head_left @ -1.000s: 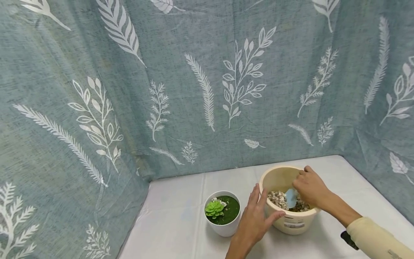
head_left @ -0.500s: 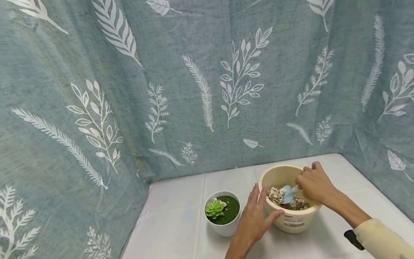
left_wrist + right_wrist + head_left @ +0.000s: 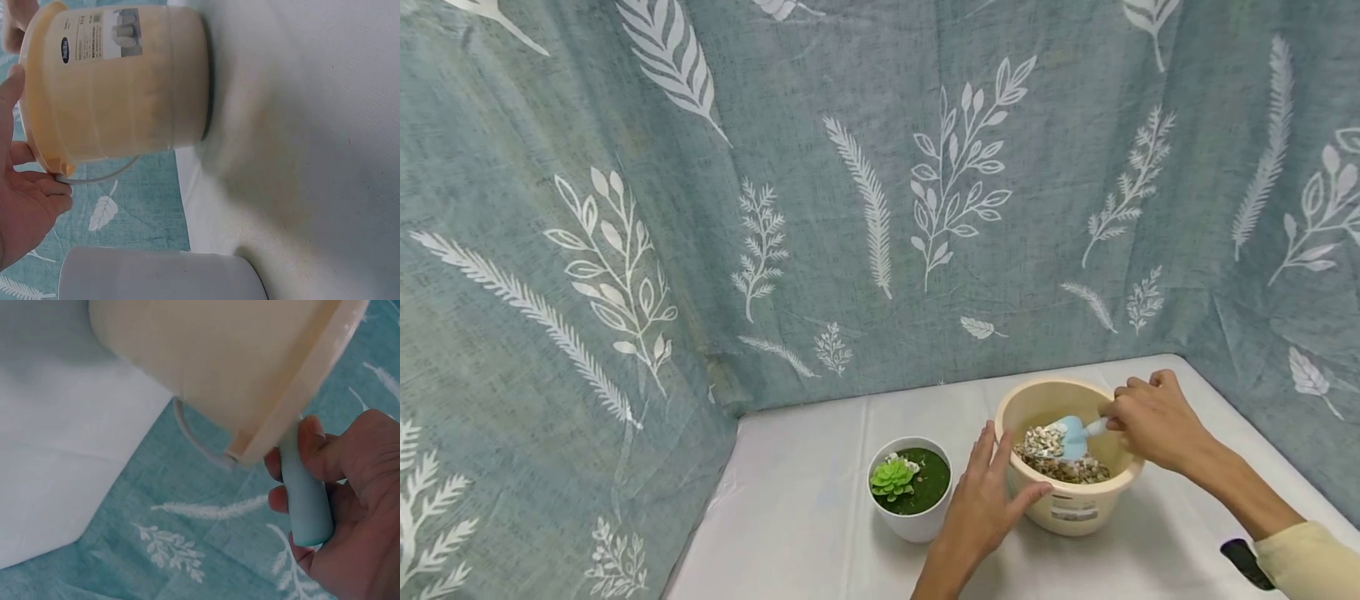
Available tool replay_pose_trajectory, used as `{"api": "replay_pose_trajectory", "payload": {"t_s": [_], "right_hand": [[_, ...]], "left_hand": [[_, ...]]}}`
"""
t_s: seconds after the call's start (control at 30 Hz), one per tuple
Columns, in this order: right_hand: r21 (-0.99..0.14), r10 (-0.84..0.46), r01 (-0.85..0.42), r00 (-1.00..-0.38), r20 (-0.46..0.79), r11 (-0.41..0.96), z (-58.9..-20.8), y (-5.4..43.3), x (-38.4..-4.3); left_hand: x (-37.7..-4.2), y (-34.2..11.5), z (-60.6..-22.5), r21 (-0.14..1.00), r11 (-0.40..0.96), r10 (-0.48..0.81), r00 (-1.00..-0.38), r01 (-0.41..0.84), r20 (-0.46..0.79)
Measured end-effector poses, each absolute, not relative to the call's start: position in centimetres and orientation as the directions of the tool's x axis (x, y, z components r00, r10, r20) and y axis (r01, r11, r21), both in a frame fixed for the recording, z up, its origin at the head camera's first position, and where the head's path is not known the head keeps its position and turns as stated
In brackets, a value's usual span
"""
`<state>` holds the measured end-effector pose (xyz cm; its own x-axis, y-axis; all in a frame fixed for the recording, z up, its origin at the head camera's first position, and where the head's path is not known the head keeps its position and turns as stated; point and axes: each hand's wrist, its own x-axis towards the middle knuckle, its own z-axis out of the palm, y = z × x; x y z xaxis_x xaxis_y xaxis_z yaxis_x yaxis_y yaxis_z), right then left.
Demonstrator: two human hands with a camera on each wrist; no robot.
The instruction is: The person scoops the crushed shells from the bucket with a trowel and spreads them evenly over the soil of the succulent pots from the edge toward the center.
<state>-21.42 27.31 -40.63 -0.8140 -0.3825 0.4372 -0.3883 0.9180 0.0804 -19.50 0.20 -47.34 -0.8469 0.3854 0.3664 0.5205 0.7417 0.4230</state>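
A cream plastic bucket (image 3: pixel 1037 504) stands on the table with loose pale and brown gravel (image 3: pixel 1075 473) in its bottom. My right hand (image 3: pixel 1153 421) grips the handle of a light blue hand trowel (image 3: pixel 1073 438) over the bucket's right rim. Pale bits lie on the trowel's blade, inside the bucket above the gravel. In the right wrist view, fingers and thumb wrap round the trowel handle (image 3: pixel 305 500). My left hand (image 3: pixel 981 496) rests spread against the bucket's left rim, its fingers mostly straight and its thumb along the front. The left wrist view shows fingertips (image 3: pixel 59 203) beside the bucket's bail handle (image 3: pixel 103 179).
A white pot (image 3: pixel 917 527) with a green artificial succulent (image 3: pixel 892 479) stands left of the bucket, close beside my left forearm. White cloth (image 3: pixel 797 500) covers the table. Blue-green leaf-print curtains (image 3: pixel 850 208) hang behind it and at both sides.
My right hand has moved up and to the right. The trowel has come up out of the gravel and tilted flatter, with pale bits on its blade. My left hand stays at the rim.
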Motion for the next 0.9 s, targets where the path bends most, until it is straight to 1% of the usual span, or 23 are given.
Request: {"api": "replay_pose_trajectory", "payload": {"t_s": [0.23, 0.4, 0.6, 0.77, 0.83, 0.9], "right_hand": [[0.091, -0.363, -0.363, -0.816, 0.450, 0.927, -39.5, 28.3, -20.3], [0.063, -0.337, -0.347, -0.829, 0.446, 0.936, -38.2, 28.7, -19.6], [0.052, -0.351, -0.373, -0.807, 0.474, 0.926, -36.8, 27.6, -19.2], [0.028, -0.362, -0.408, -0.775, 0.518, 0.913, -36.2, 25.5, -19.4], [0.008, -0.362, -0.421, -0.769, 0.527, 0.907, -36.2, 24.5, -19.6], [-0.007, -0.364, -0.432, -0.768, 0.528, 0.902, -36.3, 23.4, -19.8]], "left_hand": [[-19.5, 0.0, -47.4, 0.443, 0.731, 0.386, -0.850, 0.519, 0.358], [-19.8, -0.1, -47.4, 0.454, 0.720, 0.386, -0.846, 0.525, 0.367], [-19.9, -1.1, -47.2, 0.435, 0.722, 0.401, -0.838, 0.538, 0.370], [-20.3, -3.4, -46.3, 0.457, 0.691, 0.441, -0.828, 0.560, 0.347], [-20.2, -4.8, -46.4, 0.482, 0.664, 0.432, -0.820, 0.571, 0.376], [-19.8, -6.4, -46.6, 0.499, 0.635, 0.400, -0.803, 0.590, 0.442]]}}
